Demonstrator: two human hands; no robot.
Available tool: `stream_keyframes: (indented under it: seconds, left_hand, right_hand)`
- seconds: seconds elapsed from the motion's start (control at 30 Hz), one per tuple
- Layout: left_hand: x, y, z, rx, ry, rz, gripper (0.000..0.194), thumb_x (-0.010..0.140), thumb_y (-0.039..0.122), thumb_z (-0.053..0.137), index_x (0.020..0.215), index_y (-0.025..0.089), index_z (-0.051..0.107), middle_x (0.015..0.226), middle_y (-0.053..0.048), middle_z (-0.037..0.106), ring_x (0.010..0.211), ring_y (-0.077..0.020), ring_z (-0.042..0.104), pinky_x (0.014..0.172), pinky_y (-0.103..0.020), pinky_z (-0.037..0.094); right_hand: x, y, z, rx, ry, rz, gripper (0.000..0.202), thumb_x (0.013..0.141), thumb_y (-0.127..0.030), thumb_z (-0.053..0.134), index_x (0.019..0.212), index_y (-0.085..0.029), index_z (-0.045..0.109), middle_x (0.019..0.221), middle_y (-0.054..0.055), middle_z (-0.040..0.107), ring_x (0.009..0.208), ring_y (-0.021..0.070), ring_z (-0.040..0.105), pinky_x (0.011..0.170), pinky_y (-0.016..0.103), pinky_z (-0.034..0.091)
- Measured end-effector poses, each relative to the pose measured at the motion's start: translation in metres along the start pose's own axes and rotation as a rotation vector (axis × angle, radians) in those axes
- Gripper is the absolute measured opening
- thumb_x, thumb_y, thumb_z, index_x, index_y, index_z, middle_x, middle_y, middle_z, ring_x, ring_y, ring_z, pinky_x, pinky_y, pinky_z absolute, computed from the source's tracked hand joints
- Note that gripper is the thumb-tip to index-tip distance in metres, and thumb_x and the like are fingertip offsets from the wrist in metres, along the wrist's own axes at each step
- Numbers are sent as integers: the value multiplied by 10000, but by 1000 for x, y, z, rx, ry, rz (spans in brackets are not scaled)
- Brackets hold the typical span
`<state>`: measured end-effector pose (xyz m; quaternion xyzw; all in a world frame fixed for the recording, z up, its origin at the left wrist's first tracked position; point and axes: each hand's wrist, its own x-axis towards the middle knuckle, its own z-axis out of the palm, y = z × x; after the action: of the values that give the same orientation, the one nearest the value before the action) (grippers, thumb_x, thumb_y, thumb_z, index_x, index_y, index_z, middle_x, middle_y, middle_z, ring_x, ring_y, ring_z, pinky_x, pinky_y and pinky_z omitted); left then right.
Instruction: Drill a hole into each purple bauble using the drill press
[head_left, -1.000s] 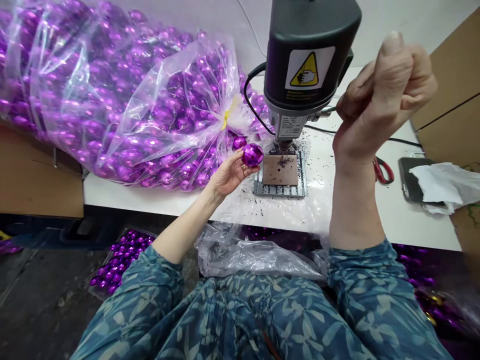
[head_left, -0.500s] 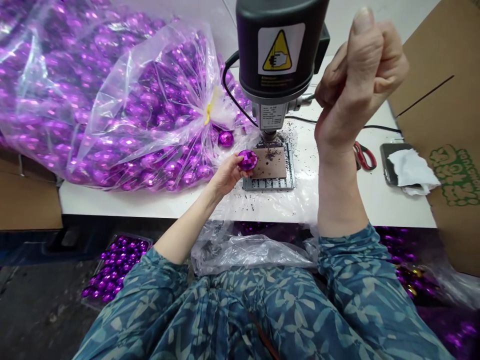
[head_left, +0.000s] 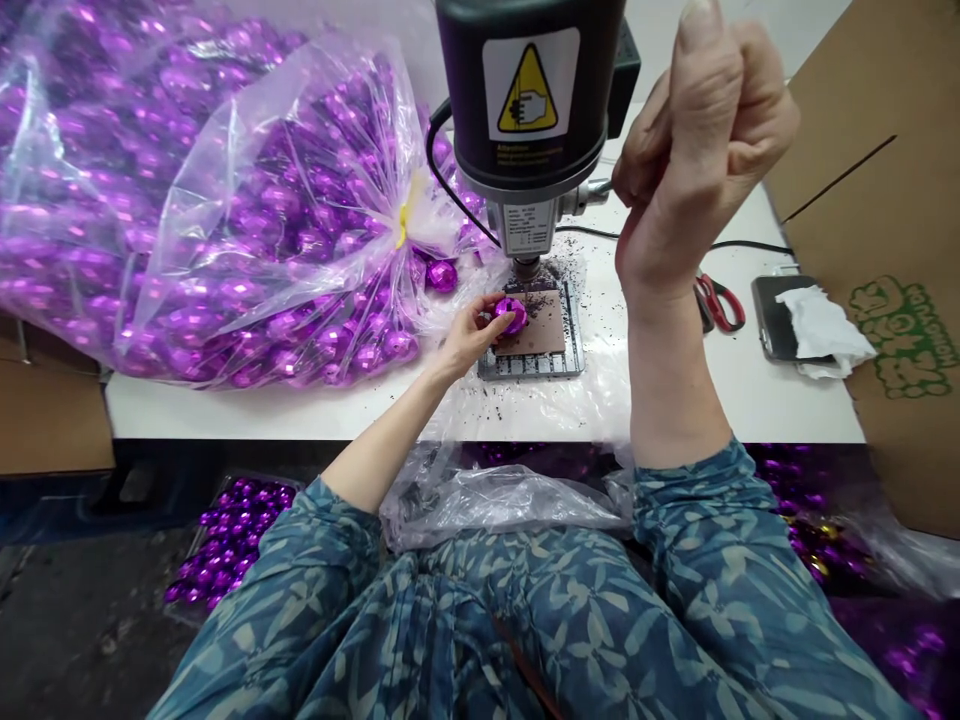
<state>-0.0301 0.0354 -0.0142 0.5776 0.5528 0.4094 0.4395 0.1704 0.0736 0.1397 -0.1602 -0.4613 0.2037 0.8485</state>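
Observation:
Between the fingertips of my left hand (head_left: 478, 332) is a shiny purple faceted ball (head_left: 511, 316). It is over the brown board (head_left: 536, 335) that lies on the slotted metal base (head_left: 576, 345) of a small bench drill press (head_left: 529, 130). The drill's chuck (head_left: 527, 268) is just above and behind the ball; its tip is hard to make out. My right hand (head_left: 705, 150) is raised and closed round the lever (head_left: 598, 190) at the drill's right side. Dark shavings are scattered over the board and base.
A large clear bag of purple balls (head_left: 277, 200), tied with yellow, fills the left of the table (head_left: 247, 412). One loose ball (head_left: 441, 275) lies beside it. Red-handled scissors (head_left: 721, 303), a black device (head_left: 776, 318) under white paper, and a cardboard box (head_left: 892, 220) are at right.
My left hand has brought the purple ball rightward onto the board, covering its hole, and its fingers have turned over the ball. My right hand stays on the lever. The view has shifted slightly.

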Motion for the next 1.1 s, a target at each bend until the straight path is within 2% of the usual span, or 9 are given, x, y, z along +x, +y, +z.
stream_keyframes:
  seconds: [0.13,0.27,0.37,0.47,0.57,0.63,0.77,0.93,1.1]
  left_hand:
    - [5,-1,6,99,15,58,485,887,374,883,1311,212,714,1123,-67,800,826,-146,717,718,-264,586]
    - [7,-3,14,184,75,83,497,829,327,932,1252,207,699,1075,-50,781,735,-116,638,679,-257,531]
    - [5,-2,19,256,95,116,455,850,334,914,1230,201,701,1071,-58,773,759,-135,635,720,-286,543]
    - [1,0,22,354,95,206,460,865,327,898,1267,209,707,1155,-83,770,909,-189,702,845,-339,596]
    - [0,0,25,422,65,296,470,908,322,861,1338,218,702,1284,-111,751,1148,-256,726,999,-393,609]
    - [2,-2,25,421,22,317,478,958,340,816,1401,220,682,1337,-126,742,1232,-276,717,1051,-411,603]
    - [7,-12,23,372,-30,363,540,966,402,820,1450,218,669,1403,-143,729,1288,-288,709,1094,-424,597]
    - [14,-25,11,258,-42,344,566,992,501,788,1467,222,659,1385,-144,753,1217,-285,745,1044,-439,625]
    - [17,-29,3,237,-70,363,562,994,514,791,1467,241,656,1384,-135,761,1209,-278,749,1049,-451,631]
  right_hand:
    - [-1,1,0,-41,0,-9,593,873,-698,585,661,-198,347,500,-108,294,403,-17,297,466,186,283]
    - [-1,-2,2,-53,14,7,664,816,-800,529,645,-205,290,485,-101,288,399,-9,291,455,209,244]
    - [-1,-3,1,-1,13,12,648,821,-742,593,630,-196,301,474,-105,304,401,-12,299,467,209,226]
    - [-1,-2,1,56,14,11,600,845,-633,655,629,-185,319,470,-113,313,398,-20,296,476,192,222]
    - [-2,-2,2,78,19,11,572,859,-600,664,635,-182,345,473,-117,326,396,-22,297,473,181,222]
    - [-2,-2,2,89,23,13,559,856,-591,675,635,-186,360,471,-118,333,393,-19,303,465,180,225]
    - [-2,-2,1,95,23,19,562,835,-610,685,629,-195,366,469,-118,336,388,-12,302,455,189,242]
    - [0,0,-5,94,-18,16,525,849,-590,707,631,-196,437,472,-127,413,391,-6,377,440,181,266]
    - [0,4,-5,119,-7,-7,499,871,-555,706,642,-186,462,470,-125,422,389,-12,357,434,178,232]
